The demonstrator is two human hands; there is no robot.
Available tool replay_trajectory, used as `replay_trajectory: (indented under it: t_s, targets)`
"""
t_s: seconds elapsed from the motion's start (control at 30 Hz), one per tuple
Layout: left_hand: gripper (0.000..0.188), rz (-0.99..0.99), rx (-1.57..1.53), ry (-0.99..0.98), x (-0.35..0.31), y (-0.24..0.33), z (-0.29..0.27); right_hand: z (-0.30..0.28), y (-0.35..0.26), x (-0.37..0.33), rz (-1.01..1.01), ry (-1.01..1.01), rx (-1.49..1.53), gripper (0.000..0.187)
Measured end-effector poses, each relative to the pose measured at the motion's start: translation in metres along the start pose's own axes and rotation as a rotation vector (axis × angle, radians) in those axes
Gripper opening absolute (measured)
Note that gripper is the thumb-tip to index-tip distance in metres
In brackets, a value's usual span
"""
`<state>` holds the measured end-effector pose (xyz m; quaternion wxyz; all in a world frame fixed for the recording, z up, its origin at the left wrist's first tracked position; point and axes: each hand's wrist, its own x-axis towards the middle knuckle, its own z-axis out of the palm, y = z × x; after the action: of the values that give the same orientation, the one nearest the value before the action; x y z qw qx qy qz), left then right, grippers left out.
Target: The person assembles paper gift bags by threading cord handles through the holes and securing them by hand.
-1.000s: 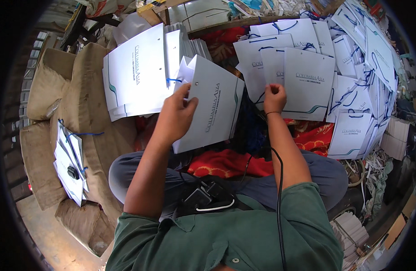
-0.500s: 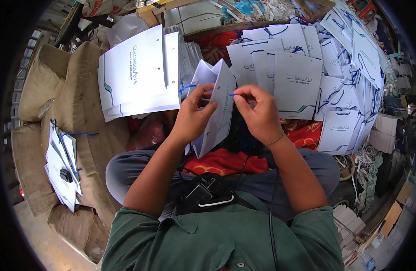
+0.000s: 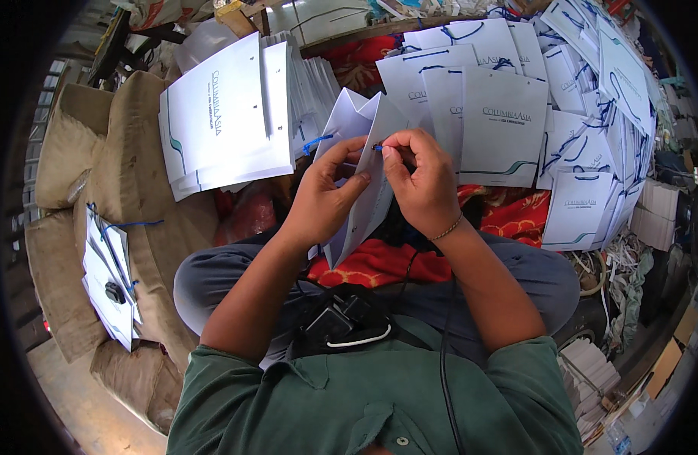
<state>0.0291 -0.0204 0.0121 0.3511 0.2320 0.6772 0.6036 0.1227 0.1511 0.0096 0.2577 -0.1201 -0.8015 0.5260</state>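
A white paper bag (image 3: 382,121) stands tilted in front of me, its top opening toward me. My left hand (image 3: 330,196) grips it, the thumb on one panel and the fingers reaching into the mouth. A blue cord (image 3: 317,142) pokes out of the bag's left panel beside those fingers. My right hand (image 3: 423,173) pinches the tip of a blue cord at a punched hole in the right panel. Most of this cord is hidden by the fingers. To the left lies a stack of white bags (image 3: 220,114) with punched holes and no handles on the top ones.
Many bags with blue cord handles (image 3: 504,125) overlap at the right. A brown cushioned sofa (image 3: 136,152) stands at the left, with cords and a dark clip on a white bundle (image 3: 110,284). A red patterned cloth (image 3: 379,262) lies under my legs. Paper stacks (image 3: 656,216) sit far right.
My right hand has moved left to the bag's panel, bringing the cord's tip to the hole. My left hand keeps its hold on the bag. The view has shifted slightly.
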Motion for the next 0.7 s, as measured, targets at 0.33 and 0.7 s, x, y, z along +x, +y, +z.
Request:
replay_trajectory:
  t_s: [0.33,0.7]
  targets:
    - [0.053,0.028,-0.009,0.002,0.001,0.000,0.001,0.004,0.004,-0.002,-0.060,0.044,-0.036,0.008]
    - [0.053,-0.010,0.079,-0.046,-0.002,0.008,0.000,0.009,0.002,-0.002,-0.144,0.067,-0.109,0.011]
